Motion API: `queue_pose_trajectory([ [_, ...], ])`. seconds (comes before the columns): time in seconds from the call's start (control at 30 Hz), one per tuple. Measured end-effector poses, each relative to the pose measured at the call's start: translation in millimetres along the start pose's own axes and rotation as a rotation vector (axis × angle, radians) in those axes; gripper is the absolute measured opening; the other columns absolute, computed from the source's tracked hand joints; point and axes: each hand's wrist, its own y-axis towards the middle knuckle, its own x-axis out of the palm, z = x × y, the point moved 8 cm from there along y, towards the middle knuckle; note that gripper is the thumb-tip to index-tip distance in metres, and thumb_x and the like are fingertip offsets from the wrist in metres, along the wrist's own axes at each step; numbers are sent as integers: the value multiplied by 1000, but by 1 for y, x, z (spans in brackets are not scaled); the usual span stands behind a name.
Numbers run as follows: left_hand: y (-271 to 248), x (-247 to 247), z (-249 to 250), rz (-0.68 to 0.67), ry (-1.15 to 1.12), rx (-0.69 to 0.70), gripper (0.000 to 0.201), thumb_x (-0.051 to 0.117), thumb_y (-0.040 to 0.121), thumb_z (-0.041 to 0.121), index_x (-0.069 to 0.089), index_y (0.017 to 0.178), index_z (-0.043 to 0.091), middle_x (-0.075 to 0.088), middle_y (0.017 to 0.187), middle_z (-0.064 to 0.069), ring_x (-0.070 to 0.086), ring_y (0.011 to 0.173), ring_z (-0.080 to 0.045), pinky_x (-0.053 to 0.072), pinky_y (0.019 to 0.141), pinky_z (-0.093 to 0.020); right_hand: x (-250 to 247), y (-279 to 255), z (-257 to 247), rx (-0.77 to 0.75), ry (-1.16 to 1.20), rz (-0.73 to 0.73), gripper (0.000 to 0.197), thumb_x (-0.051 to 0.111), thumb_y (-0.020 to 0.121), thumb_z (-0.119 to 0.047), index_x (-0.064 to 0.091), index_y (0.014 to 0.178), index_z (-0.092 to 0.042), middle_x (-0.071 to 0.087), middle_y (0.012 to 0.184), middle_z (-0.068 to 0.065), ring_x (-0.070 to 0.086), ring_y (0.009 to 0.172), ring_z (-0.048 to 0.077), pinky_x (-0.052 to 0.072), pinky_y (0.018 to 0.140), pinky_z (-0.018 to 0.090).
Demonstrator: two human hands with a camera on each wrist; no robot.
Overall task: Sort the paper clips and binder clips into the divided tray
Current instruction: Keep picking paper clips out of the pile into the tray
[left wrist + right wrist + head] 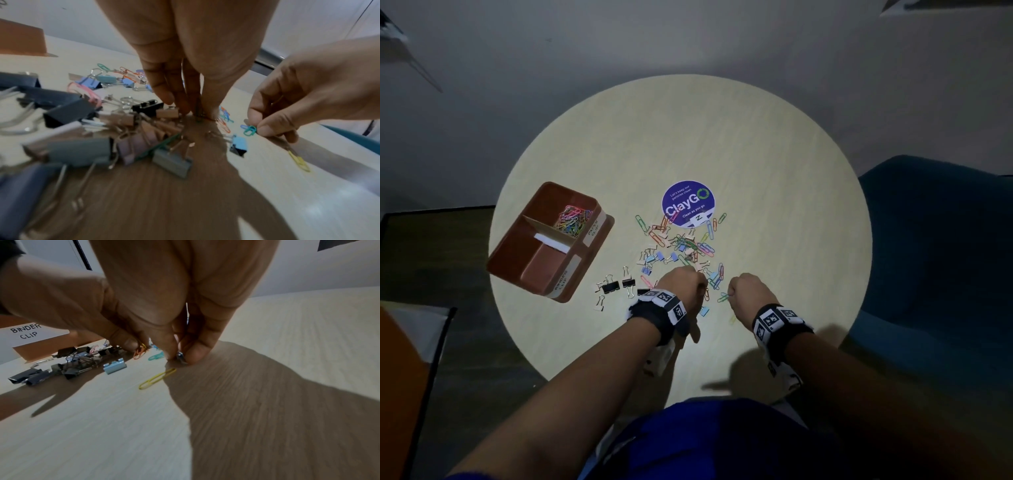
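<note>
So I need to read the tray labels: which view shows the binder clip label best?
The right wrist view: the binder clip label on the tray reads clearly as BINDER CLIP. The head view shows the label small and barely readable. The left wrist view shows only a tray corner, no label.

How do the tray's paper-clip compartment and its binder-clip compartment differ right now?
The paper-clip compartment, at the far end of the tray, holds a heap of coloured paper clips; the binder-clip compartment, at the near end, shows only bare floor. The binder clips lie on the table beside it. Both compartments carry a white handwritten label.
</note>
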Motion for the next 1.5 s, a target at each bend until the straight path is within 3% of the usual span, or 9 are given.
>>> queue_pose_trajectory([
  [0.2, -1, 2, 2, -21, 88, 76, 21, 61, 87, 21, 71, 106, 21, 60, 105, -6, 59, 99, -27, 53, 82, -35, -2, 3, -4, -19, -11, -36, 20, 51, 92, -15, 62, 107, -6, 56, 112, 13, 57, 104, 29, 44, 80, 31],
  [0.33, -1, 10, 2, -45, 175, 89, 25, 61, 88, 21, 68, 112, 17, 59, 110, -9, 56, 103, -29, 52, 83, -36, -7, 1, -6, -60, -37, -60, 20, 51, 91, -16, 62, 104, -5, 59, 109, 13, 57, 102, 29, 43, 77, 32],
  [0.5, -2, 18, 6, -32, 271, 111, 33, 62, 86, 24, 60, 117, 13, 57, 113, -10, 54, 103, -30, 47, 81, -37, -19, -3, 19, 8, 198, -69, 11, 58, 75, -11, 61, 69, -20, 65, 72, -2, 61, 69, 20, 43, 55, 23],
  [0.63, -1, 13, 4, -33, 242, 70, 31, 61, 86, 27, 59, 114, 14, 61, 107, -8, 59, 97, -29, 46, 79, -36, -18, -12, 29, -25, 253, -78, 18, 53, 76, -10, 67, 78, -20, 59, 67, -11, 55, 59, 12, 49, 58, 24],
  [0.73, 0, 11, -5, -49, 77, -6, 17, 60, 87, 22, 60, 104, 19, 64, 101, -5, 61, 90, -27, 52, 78, -36, -11, -18, 24, -135, 191, -113, 25, 51, 82, -8, 70, 93, -18, 59, 74, -11, 55, 67, 12, 45, 66, 23],
  [0.87, -2, 8, -12, -31, -154, -54, 9, 60, 86, 23, 62, 92, 29, 67, 91, 2, 63, 83, -22, 56, 76, -38, -3, -23, 14, -208, 148, -124, 23, 51, 83, -7, 69, 95, -15, 56, 79, -10, 51, 75, 13, 42, 69, 25],
  [1.03, -7, 2, 8, 25, -206, 6, 19, 56, 89, 30, 72, 99, 25, 70, 94, 0, 65, 84, -21, 56, 73, -33, -12, -19, 26, -13, 168, 28, 22, 47, 86, -11, 64, 98, -17, 66, 95, 4, 57, 84, 23, 40, 65, 27],
  [1.3, -4, 22, 45, -100, 130, 49, 15, 60, 86, 21, 69, 97, 17, 64, 94, -9, 63, 83, -28, 46, 63, -31, -5, -15, 23, 17, 25, 10, 17, 54, 92, -21, 65, 99, -10, 63, 101, 10, 59, 92, 28, 43, 70, 31],
  [1.5, -9, 32, 62, -276, 407, 129, 45, 83, 64, 38, 62, 92, 11, 58, 87, -10, 59, 81, -29, 48, 68, -34, 3, -12, 15, 7, -61, -29, 18, 52, 88, -17, 62, 99, -8, 60, 103, 12, 58, 97, 30, 47, 79, 36],
])
